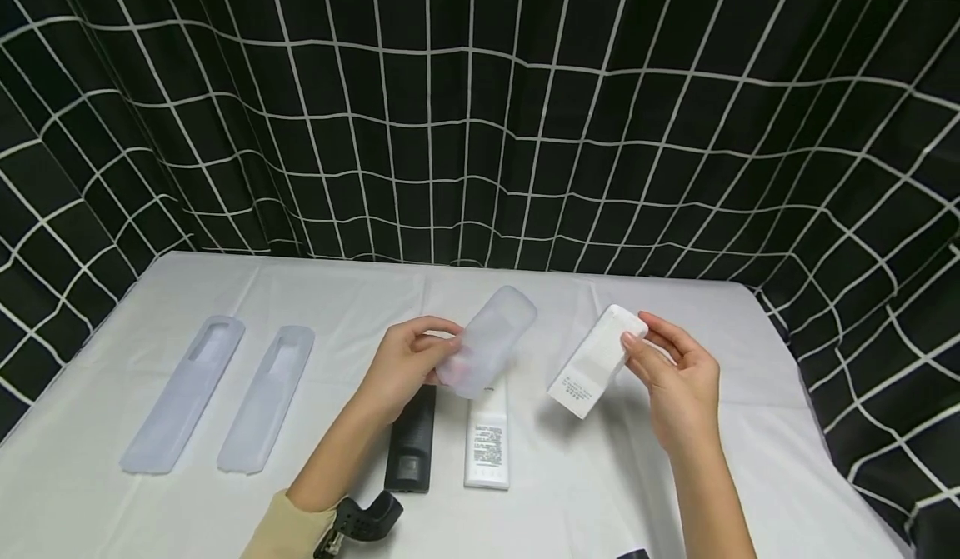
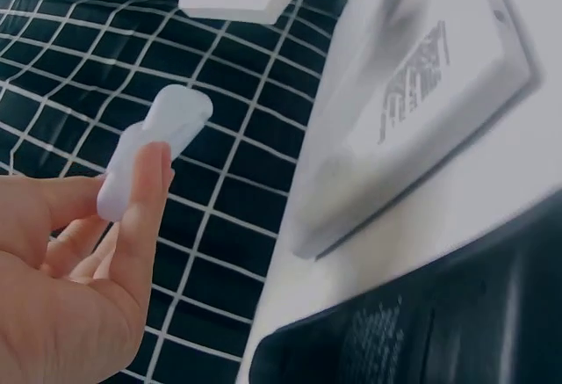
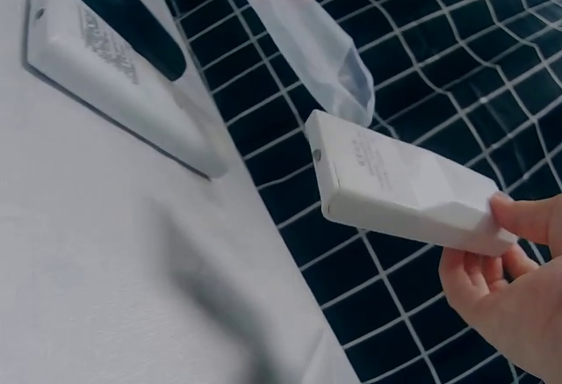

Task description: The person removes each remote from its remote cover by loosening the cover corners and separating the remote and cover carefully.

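Note:
My left hand (image 1: 408, 363) pinches a translucent, frosted remote control cover (image 1: 491, 338) between thumb and fingers, raised over the table. To its right, my right hand (image 1: 681, 376) holds a white remote control (image 1: 597, 359) by its far end, tilted above the cloth. Small print shows on that remote's face in the right wrist view, where the cover's end (image 3: 351, 94) hangs close to the remote's near end (image 3: 325, 169). Cover and remote are apart in the head view. Below the left hand, a black remote (image 1: 411, 451) and a second white remote (image 1: 487, 446) lie face down.
Two more frosted covers (image 1: 183, 401) (image 1: 266, 405) lie side by side at the left of the white-clothed table (image 1: 360, 284). A black curtain (image 1: 450, 126) with a white grid hangs behind. A black wrist strap (image 1: 367, 517) is on the left wrist.

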The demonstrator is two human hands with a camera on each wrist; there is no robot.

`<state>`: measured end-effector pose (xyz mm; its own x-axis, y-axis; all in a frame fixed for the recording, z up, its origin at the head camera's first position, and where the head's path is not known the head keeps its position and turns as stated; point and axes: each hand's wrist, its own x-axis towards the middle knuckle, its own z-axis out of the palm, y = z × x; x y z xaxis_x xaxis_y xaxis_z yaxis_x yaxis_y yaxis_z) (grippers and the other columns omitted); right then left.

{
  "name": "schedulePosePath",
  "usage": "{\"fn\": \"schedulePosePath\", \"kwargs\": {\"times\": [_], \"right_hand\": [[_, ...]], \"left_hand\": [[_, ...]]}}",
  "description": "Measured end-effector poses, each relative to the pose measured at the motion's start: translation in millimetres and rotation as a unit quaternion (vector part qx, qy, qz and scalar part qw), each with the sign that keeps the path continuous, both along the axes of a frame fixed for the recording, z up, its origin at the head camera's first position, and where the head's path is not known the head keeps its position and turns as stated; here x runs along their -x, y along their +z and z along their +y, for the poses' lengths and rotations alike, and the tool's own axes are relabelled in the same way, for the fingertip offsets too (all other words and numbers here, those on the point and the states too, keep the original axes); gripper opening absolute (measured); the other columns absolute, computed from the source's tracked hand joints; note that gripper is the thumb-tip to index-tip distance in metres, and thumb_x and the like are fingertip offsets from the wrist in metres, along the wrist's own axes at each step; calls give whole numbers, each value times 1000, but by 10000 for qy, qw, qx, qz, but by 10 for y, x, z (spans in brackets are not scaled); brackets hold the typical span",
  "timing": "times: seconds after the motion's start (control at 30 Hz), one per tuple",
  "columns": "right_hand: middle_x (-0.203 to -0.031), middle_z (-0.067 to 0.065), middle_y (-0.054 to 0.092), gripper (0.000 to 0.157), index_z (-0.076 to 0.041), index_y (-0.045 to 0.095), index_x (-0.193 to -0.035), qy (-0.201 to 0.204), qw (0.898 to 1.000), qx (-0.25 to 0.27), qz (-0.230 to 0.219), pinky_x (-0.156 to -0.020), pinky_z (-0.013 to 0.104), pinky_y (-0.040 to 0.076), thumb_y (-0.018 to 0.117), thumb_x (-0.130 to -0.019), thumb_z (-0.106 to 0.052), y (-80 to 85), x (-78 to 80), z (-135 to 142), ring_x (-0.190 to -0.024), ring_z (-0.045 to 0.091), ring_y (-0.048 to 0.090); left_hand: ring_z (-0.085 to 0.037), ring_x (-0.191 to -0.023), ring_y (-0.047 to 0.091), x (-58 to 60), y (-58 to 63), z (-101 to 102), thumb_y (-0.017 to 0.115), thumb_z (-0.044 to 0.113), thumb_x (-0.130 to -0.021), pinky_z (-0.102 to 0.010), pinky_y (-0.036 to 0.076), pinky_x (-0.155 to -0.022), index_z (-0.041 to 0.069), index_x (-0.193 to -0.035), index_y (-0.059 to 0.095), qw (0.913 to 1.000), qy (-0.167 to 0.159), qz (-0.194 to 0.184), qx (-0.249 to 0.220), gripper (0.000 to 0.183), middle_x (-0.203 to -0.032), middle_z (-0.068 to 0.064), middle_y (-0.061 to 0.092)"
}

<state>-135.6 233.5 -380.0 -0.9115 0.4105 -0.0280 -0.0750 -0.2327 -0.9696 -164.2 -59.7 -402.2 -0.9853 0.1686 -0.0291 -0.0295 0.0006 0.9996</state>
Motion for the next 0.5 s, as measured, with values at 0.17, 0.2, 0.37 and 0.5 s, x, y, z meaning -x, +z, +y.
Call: {"fn": "schedulePosePath", "kwargs": {"times": [0.17, 0.2, 0.37, 0.5], "right_hand": [[-100, 0, 67, 32, -18, 74, -104, 187, 9996, -124, -152, -81, 23, 63, 70, -94, 12, -31, 10, -25, -86, 9, 72], [-99, -1, 67, 32, -18, 74, -105, 225, 9995, -154, -185, -81, 23, 63, 70, -94, 12, -37, 11, -26, -86, 9, 71], [-99, -4, 68, 28, -10, 71, -116, 487, 9976, -321, -363, -84, 23, 62, 69, -96, 9, -61, 25, -43, -89, 7, 71], [-100, -8, 68, 38, 7, 60, -136, 741, 9944, -553, -521, -87, 22, 62, 68, -98, 6, -80, 38, -72, -91, 5, 70]], "left_hand": [[-10, -74, 67, -19, -19, -76, 65, -1, -99, -20, 57, -63, -9, -120, 68, 9998, 189, -5, -11, 22, -92, -10, 77], [-10, -75, 67, -21, -24, -89, 65, -1, -100, -20, 57, -63, -9, -120, 67, 9998, 216, -6, -21, 22, -92, -10, 77], [-10, -74, 66, -34, -55, -142, 63, -3, -99, -20, 56, -62, -10, -120, 65, 9993, 312, -62, -170, 22, -91, -7, 77], [-9, -73, 64, -53, -87, -196, 63, -4, -99, -19, 55, -62, -10, -121, 63, 9989, 377, -89, -248, 23, -88, -3, 76]]}}
